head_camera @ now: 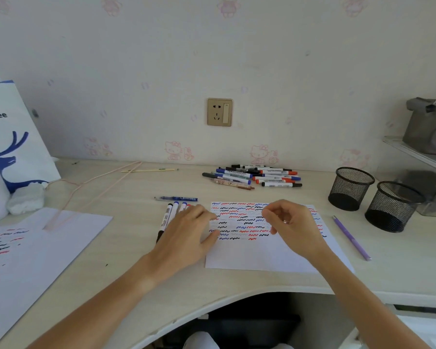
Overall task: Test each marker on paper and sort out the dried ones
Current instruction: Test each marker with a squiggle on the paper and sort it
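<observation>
Resting flat, left hand (186, 233) covers markers (170, 214); right hand (291, 224) loosely curled

A white test sheet (259, 253) lies flat at the desk's front centre, its upper half filled with rows of red, blue and black squiggles. At its 12 o'clock sits a loose pile of capped markers (256, 176). At its 9 o'clock, four markers (170, 215) lie side by side, caps pointing away.
</observation>
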